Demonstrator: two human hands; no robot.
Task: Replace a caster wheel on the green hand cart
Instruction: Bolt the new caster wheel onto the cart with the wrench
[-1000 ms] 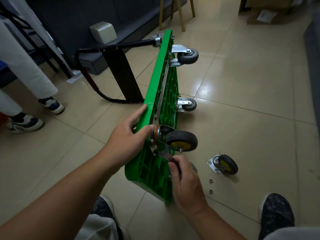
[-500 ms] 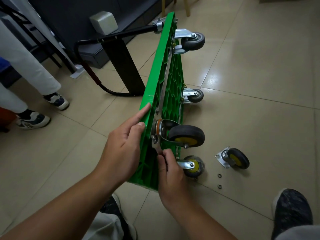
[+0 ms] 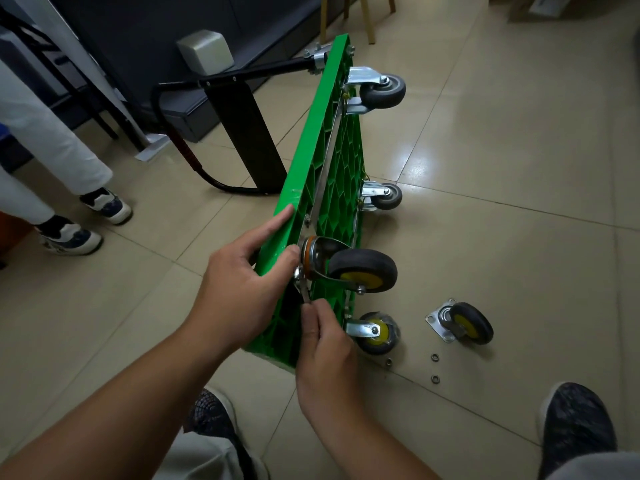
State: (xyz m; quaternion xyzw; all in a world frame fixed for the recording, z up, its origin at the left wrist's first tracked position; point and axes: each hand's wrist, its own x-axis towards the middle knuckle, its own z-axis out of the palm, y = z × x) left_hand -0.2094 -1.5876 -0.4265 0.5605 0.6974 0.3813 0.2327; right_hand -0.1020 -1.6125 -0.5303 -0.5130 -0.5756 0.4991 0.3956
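The green hand cart (image 3: 332,188) stands on its long edge on the floor, underside facing right. A caster with a black tyre and yellow hub (image 3: 360,270) sits against the near upper corner of the underside. My left hand (image 3: 242,278) grips the cart's upper edge beside that caster, index finger stretched along the edge and thumb by the caster's plate. My right hand (image 3: 322,337) pinches the lower corner of the caster's mounting plate. A loose caster (image 3: 464,322) lies on the floor to the right. Another yellow-hub caster (image 3: 375,332) sits at the cart's lower near corner.
Two grey casters (image 3: 382,90) are fixed at the cart's far end, and its black handle (image 3: 242,133) lies folded to the left. Small nuts (image 3: 434,357) lie on the tiles near the loose caster. A person's legs and shoes (image 3: 69,233) stand at the left. My shoes are at the bottom.
My right hand moved up from below the caster to its plate's lower corner. My left hand shifted slightly on the cart's edge. The camera view shifted and the lower near caster came into sight.
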